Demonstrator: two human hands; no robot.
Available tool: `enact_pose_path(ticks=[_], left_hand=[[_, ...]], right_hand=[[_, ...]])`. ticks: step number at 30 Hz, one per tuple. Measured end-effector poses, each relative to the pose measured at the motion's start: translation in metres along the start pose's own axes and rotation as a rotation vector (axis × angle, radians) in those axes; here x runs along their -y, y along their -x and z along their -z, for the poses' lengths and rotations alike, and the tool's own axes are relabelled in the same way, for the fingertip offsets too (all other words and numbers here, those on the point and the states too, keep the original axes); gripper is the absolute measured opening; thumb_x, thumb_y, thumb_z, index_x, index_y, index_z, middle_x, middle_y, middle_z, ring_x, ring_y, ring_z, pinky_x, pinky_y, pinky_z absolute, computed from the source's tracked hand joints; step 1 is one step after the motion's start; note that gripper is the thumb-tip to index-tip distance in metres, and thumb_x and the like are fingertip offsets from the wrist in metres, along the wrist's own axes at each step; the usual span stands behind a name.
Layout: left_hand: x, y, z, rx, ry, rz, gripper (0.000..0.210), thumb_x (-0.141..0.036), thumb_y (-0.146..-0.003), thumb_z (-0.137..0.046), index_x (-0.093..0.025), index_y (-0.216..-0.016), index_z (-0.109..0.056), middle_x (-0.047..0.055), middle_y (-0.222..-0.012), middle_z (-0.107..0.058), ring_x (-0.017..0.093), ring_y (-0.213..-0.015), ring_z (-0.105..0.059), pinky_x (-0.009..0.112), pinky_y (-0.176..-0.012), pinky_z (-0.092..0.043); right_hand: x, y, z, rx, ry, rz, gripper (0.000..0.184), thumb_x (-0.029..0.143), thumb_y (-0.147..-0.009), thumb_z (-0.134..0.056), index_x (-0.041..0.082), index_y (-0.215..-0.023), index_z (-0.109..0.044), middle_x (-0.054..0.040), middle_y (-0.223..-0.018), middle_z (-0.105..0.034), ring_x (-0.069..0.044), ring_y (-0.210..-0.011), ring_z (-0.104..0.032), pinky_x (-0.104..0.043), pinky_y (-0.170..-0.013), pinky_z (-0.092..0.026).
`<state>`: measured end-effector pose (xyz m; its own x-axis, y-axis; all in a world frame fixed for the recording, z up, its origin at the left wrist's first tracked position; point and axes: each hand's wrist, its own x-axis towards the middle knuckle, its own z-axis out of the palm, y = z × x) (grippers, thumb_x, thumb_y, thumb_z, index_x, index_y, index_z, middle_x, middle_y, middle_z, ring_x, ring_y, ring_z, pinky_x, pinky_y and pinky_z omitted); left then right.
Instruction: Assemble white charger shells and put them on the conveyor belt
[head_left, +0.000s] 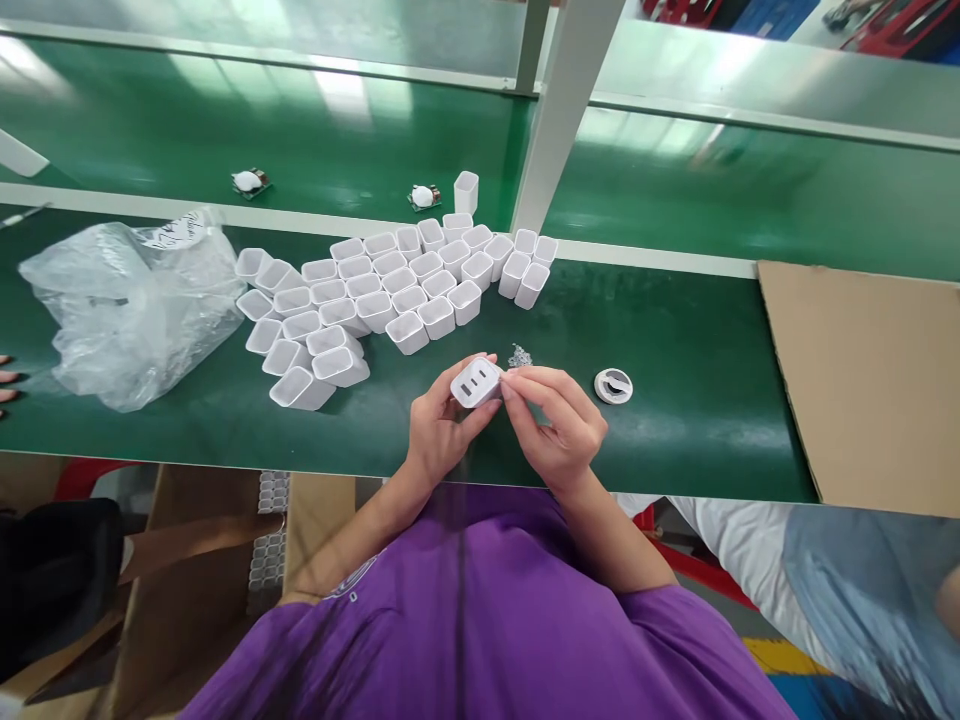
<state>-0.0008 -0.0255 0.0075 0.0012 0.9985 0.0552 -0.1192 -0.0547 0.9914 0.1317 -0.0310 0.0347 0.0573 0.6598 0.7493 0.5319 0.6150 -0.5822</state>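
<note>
My left hand (437, 428) is closed around a white charger housing (475, 383), with its face of port slots turned up toward me. The thumb and fingers grip it from both sides. At the housing's right edge, my right hand (559, 425) pinches with thumb and forefinger. Whatever lies between those fingertips is too small to make out. Just beyond the hands is a little heap of tiny clear pieces (519, 356). A round white object with a dark middle (613, 386) lies to the right of my right hand.
Many open white housings (407, 332) stand grouped beyond my left hand, beside a clear plastic bag (142, 310). Two small circuit boards (424, 197) (250, 182) sit on the back ledge. Cardboard (870, 390) covers the right end. Another person's fingers (7, 385) show at far left.
</note>
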Motion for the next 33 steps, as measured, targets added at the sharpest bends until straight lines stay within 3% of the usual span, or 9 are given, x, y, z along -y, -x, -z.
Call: enact_pose_path(ticks=[6, 11, 13, 16, 20, 25, 33], left_hand=[[0.007, 0.002, 0.0, -0.109, -0.194, -0.119, 0.04, -0.032, -0.074, -0.077, -0.025, -0.112, -0.069, 0.003, -0.108, -0.073, 0.024, -0.11, -0.065, 0.035, -0.097, -0.054], [0.004, 0.002, 0.003, -0.066, -0.227, -0.13, 0.04, -0.03, -0.078, -0.073, -0.025, -0.117, -0.066, 0.004, -0.119, -0.07, 0.023, -0.11, -0.065, 0.035, -0.099, -0.052], [0.001, 0.001, 0.004, -0.003, -0.111, -0.034, 0.038, -0.032, -0.078, -0.071, -0.022, -0.114, -0.066, 0.005, -0.114, -0.071, 0.024, -0.106, -0.066, 0.034, -0.092, -0.055], [-0.002, -0.002, 0.004, 0.09, 0.117, 0.12, 0.04, -0.032, -0.076, -0.068, -0.021, -0.114, -0.064, 0.005, -0.103, -0.07, 0.02, -0.083, -0.067, 0.027, -0.068, -0.057], [0.001, -0.004, 0.006, 0.162, 0.229, 0.205, 0.043, -0.034, -0.076, -0.063, -0.022, -0.118, -0.058, 0.002, -0.09, -0.065, 0.013, -0.059, -0.061, 0.023, -0.051, -0.052], [0.005, -0.003, 0.011, 0.189, 0.097, 0.142, 0.043, -0.044, -0.085, -0.055, -0.021, -0.121, -0.051, -0.003, -0.072, -0.062, 0.011, -0.048, -0.055, 0.022, -0.045, -0.046], [0.009, 0.0, 0.013, 0.164, -0.045, 0.046, 0.042, -0.05, -0.089, -0.052, -0.023, -0.121, -0.048, -0.005, -0.068, -0.061, 0.01, -0.046, -0.054, 0.021, -0.043, -0.043]], right_hand=[[0.001, 0.006, -0.002, 0.025, 0.068, 0.027, 0.029, 0.009, -0.094, -0.062, 0.03, -0.112, -0.068, -0.0029, -0.095, -0.071, -0.021, -0.079, -0.07, -0.036, -0.069, -0.062], [0.0, 0.011, -0.003, 0.075, 0.006, 0.013, 0.041, 0.005, -0.092, -0.062, 0.029, -0.124, -0.064, -0.0053, -0.099, -0.067, -0.022, -0.087, -0.067, -0.036, -0.075, -0.06], [-0.002, 0.01, -0.001, 0.114, -0.127, -0.088, 0.037, 0.006, -0.092, -0.063, 0.029, -0.12, -0.067, -0.0048, -0.099, -0.065, -0.021, -0.087, -0.064, -0.036, -0.077, -0.058], [-0.005, 0.006, 0.002, 0.165, -0.28, -0.26, 0.027, 0.012, -0.092, -0.063, 0.029, -0.111, -0.07, -0.0027, -0.095, -0.062, -0.019, -0.082, -0.062, -0.034, -0.075, -0.056], [-0.006, 0.001, 0.002, 0.225, -0.361, -0.335, 0.022, 0.015, -0.092, -0.063, 0.027, -0.109, -0.071, -0.0012, -0.09, -0.062, -0.017, -0.076, -0.06, -0.031, -0.072, -0.054], [-0.004, 0.004, -0.002, 0.262, -0.457, -0.387, 0.012, 0.021, -0.095, -0.065, 0.025, -0.103, -0.073, -0.0007, -0.089, -0.062, -0.015, -0.073, -0.06, -0.028, -0.07, -0.054], [-0.003, 0.006, -0.003, 0.248, -0.511, -0.449, 0.009, 0.029, -0.095, -0.067, 0.023, -0.098, -0.074, -0.0009, -0.088, -0.066, -0.016, -0.074, -0.062, -0.028, -0.068, -0.055]])
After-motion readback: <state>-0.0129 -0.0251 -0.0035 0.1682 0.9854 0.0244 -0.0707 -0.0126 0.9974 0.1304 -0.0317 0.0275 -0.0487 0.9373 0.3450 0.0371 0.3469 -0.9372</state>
